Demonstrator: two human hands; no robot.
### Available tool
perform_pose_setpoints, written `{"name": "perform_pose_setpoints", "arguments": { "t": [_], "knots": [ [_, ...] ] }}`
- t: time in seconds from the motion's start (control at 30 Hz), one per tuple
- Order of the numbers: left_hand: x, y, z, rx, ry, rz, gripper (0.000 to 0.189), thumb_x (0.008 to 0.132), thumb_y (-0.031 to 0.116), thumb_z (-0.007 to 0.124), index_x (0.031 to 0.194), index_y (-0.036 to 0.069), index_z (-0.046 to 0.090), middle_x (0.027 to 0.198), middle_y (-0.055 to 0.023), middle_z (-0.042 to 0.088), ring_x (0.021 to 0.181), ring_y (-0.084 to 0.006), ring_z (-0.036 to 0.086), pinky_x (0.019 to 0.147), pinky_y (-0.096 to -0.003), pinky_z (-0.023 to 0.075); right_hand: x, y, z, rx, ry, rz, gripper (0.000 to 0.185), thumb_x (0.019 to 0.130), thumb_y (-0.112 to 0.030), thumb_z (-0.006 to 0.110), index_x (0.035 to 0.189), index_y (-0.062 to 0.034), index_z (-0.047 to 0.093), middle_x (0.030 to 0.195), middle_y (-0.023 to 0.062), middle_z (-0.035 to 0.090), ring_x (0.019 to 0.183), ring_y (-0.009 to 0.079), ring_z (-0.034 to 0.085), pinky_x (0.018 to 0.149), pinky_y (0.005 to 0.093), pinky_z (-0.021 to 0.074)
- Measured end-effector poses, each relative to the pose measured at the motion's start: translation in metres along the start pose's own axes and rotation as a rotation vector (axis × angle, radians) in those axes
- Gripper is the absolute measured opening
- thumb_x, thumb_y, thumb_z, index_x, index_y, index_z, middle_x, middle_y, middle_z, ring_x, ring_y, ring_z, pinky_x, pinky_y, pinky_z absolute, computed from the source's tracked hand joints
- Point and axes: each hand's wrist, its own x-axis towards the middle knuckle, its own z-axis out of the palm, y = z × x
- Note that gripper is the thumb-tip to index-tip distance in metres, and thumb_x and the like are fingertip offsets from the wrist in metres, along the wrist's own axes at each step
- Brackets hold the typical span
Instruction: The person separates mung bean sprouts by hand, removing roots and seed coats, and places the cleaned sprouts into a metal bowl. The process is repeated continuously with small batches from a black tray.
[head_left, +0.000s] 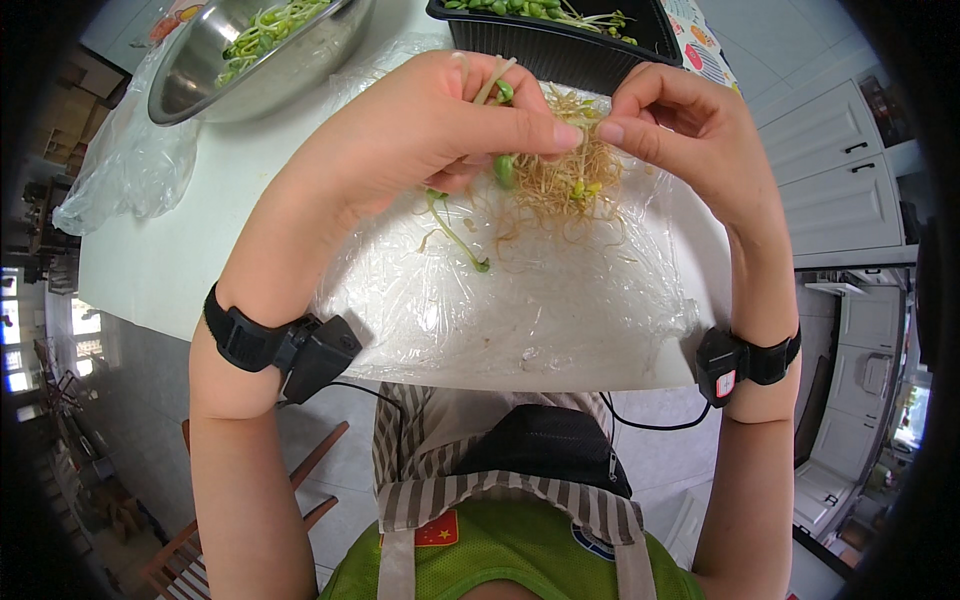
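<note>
My left hand (487, 124) is curled around a few bean sprouts, with a pale stem (491, 79) and green seed heads (504, 171) poking out between its fingers. Close by, my right hand (675, 124) has thumb and forefinger pinched together at what looks like the thin end of a sprout; the fingertips largely hide it. Both hands are just over a tangled pile of brownish sprout roots (574, 176) with a few yellow-green heads in it. One loose sprout (457, 232) lies below my left hand on clear plastic film (480, 315).
A steel bowl (172, 94) of sprouts stands at the upper left beside a crumpled clear plastic bag (131, 180). Behind the roots is a black plastic tray (517, 45) with more sprouts. The white table's (150, 277) near edge curves in front of me. Cables hang from both wrist devices (322, 356).
</note>
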Motion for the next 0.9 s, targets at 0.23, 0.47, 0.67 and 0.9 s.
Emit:
{"name": "perform_pose_setpoints", "arguments": {
  "t": [0.23, 0.47, 0.67, 0.9],
  "knots": [
    [-0.002, 0.002, 0.001, 0.045, 0.047, 0.031, 0.028, 0.078, 0.033, 0.077, 0.069, 0.011, 0.061, 0.059, 0.0079, 0.047, 0.045, -0.0011, 0.032, 0.042, -0.0196, 0.0206, -0.002, 0.0, -0.002, 0.161, -0.011, -0.021, 0.011, 0.083, -0.01, 0.069, 0.09, -0.0019, 0.066, 0.081, -0.0021, 0.062, 0.077, 0.0048, 0.058, 0.072, 0.0182, 0.046],
    [-0.002, 0.001, 0.003, 0.064, -0.002, 0.044, 0.019, 0.082, 0.031, 0.073, 0.082, 0.012, 0.07, 0.069, 0.0085, 0.056, 0.051, 0.0004, 0.035, 0.045, -0.0182, 0.0232, -0.003, -0.004, 0.001, 0.174, -0.072, -0.04, 0.011, 0.083, -0.008, 0.068, 0.091, -0.0011, 0.065, 0.078, -0.0038, 0.059, 0.073, 0.0025, 0.053, 0.069, 0.019, 0.045],
    [-0.002, 0.0, 0.001, 0.066, -0.028, 0.05, 0.017, 0.079, 0.027, 0.076, 0.083, 0.011, 0.073, 0.067, 0.0085, 0.056, 0.053, 0.0003, 0.038, 0.046, -0.0184, 0.025, -0.002, -0.004, 0.005, 0.129, -0.045, -0.113, 0.008, 0.079, -0.005, 0.068, 0.085, -0.0012, 0.065, 0.074, -0.005, 0.057, 0.068, 0.0018, 0.048, 0.064, 0.018, 0.0411],
    [0.003, 0.002, 0.006, 0.088, -0.121, 0.055, 0.011, 0.081, 0.018, 0.074, 0.082, 0.009, 0.069, 0.068, 0.0032, 0.063, 0.049, 0.0006, 0.037, 0.044, -0.0197, 0.0214, -0.006, -0.004, 0.014, -0.111, 0.081, -0.135, 0.006, 0.073, -0.005, 0.068, 0.076, -0.0023, 0.063, 0.069, -0.0038, 0.055, 0.063, 0.0031, 0.045, 0.057, 0.0199, 0.038]
  ]
}}
